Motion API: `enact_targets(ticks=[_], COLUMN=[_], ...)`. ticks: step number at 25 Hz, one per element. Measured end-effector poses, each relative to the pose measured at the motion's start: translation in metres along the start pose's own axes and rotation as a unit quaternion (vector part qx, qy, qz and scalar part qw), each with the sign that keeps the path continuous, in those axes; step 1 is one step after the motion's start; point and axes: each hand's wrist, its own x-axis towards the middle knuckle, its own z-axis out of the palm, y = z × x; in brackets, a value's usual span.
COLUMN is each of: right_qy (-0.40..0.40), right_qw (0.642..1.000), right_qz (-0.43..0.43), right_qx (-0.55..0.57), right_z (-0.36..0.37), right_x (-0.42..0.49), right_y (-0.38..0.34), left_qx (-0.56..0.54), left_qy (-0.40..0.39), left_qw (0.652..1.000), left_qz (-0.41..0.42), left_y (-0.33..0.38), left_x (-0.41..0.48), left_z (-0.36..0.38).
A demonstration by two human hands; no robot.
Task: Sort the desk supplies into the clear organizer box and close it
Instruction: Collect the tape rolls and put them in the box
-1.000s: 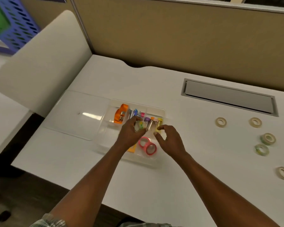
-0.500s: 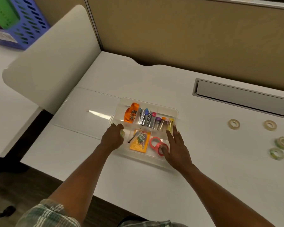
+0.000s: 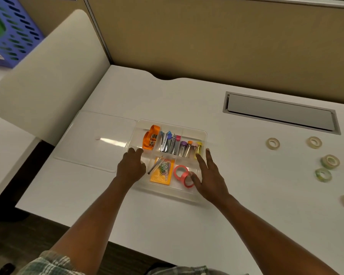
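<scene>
The clear organizer box (image 3: 204,135) stands open on the white desk, with its clear lid (image 3: 95,139) flat to its left. It holds an orange strap with clips (image 3: 151,138), metal clips with coloured ends (image 3: 170,144), an orange pad with paper clips (image 3: 161,172) and two pink tape rolls (image 3: 182,174). My left hand (image 3: 130,167) is curled over the front-left compartment, and whatever is under the fingers is hidden. My right hand (image 3: 209,179) lies with fingers spread along the box's right rim, thumb touching a pink roll. Several tape rolls (image 3: 330,161) lie loose on the desk at the right.
A grey cable slot (image 3: 280,114) is set into the desk at the back right. A tan partition runs along the back. A white side panel (image 3: 48,76) rises on the left, with a blue basket (image 3: 14,34) beyond it. The desk's front edge is close to me.
My left hand moved from the back row of clips to the front-left compartment. My right hand spread flat and settled on the box's right rim.
</scene>
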Motion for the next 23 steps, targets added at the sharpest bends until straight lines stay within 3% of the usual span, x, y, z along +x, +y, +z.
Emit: enact_targets(ticks=[3,9,16,23], right_qy=[0.021,0.054,0.1,0.133], right_qw=[1.0,0.997,0.984,0.936], right_qz=[0.006,0.051,0.145,0.295], right_qx=[0.011,0.01,-0.03,-0.137], right_z=[-0.01,-0.046,-0.1,-0.154], right_x=[-0.007,-0.037,-0.093,-0.163], right_y=[0.01,0.051,0.14,0.255], left_qx=[-0.014,-0.043,-0.058,-0.018], left_qy=[0.04,0.045,-0.053,-0.158], left_qw=[0.999,0.987,0.962,0.924], left_qz=[0.03,0.145,0.261,0.348], left_y=[0.028,0.139,0.287,0.418], left_x=[0.001,0.001,-0.021,-0.055], left_z=[-0.009,0.002,0.057,0.128])
